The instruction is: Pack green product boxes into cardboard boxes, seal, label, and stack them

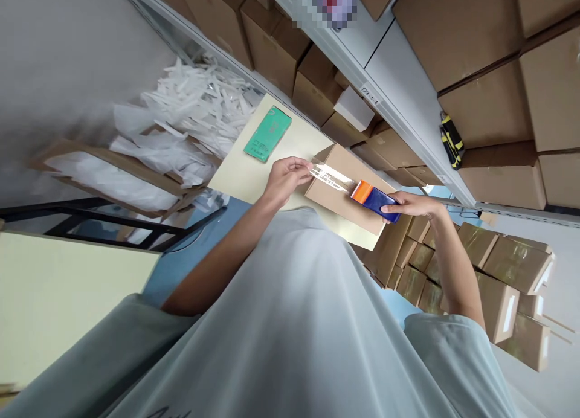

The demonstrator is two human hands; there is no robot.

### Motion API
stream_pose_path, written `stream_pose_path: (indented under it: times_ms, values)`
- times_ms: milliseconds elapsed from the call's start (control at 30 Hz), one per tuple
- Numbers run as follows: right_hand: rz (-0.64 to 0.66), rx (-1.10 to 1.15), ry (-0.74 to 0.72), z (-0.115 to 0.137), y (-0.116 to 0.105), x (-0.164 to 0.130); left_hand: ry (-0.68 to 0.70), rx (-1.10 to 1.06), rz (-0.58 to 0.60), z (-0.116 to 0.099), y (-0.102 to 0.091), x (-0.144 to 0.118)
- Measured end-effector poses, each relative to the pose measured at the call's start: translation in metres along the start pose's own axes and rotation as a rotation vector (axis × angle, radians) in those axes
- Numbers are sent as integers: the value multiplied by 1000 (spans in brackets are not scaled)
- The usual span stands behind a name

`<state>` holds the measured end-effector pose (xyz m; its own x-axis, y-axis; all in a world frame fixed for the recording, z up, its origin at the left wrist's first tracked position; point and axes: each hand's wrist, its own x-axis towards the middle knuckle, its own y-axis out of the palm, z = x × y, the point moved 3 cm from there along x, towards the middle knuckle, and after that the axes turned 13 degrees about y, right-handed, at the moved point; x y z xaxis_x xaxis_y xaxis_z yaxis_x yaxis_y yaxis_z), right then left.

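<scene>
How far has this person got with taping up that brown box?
Done: the brown cardboard box has its flaps shut, and taped boxes are stacked nearby. In hand: the left hand pins the end of the clear tape strip while the right hand holds the blue and orange tape dispenser. Left: the strip is not yet cut or pressed flat.

— Where does the head view look from?
— From the person's head, steeply down past the chest to the small table (244,176), rolled hard sideways.
— How near?
— Arm's reach; shelving (408,104) slants across the top. One view only.
</scene>
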<state>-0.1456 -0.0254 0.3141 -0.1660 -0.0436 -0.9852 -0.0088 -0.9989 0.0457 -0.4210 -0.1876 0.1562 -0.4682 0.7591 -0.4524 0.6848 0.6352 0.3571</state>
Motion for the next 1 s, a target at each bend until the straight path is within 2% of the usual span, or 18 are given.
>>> stream_pose_path:
  times_ms: [167,367,433,533,700,800,900,1000]
  values:
    - [5,5,52,10,-4,1,-33,23,16,4,-4,11]
    - [16,21,73,16,-3,4,-93,65,38,26,-6,28]
    - [15,28,72,15,-4,5,-77,99,75,34,-4,30]
    - [11,18,76,11,-5,5,19,214,128,40,-2,31]
    - [4,23,83,1,-5,4,229,507,122,25,-4,22]
    - [0,35,56,0,-4,2,359,613,146,7,7,12]
    - [4,46,29,1,-3,2,384,686,170,-3,23,4]
    - [21,29,2,1,-1,1,323,658,152,0,31,2]
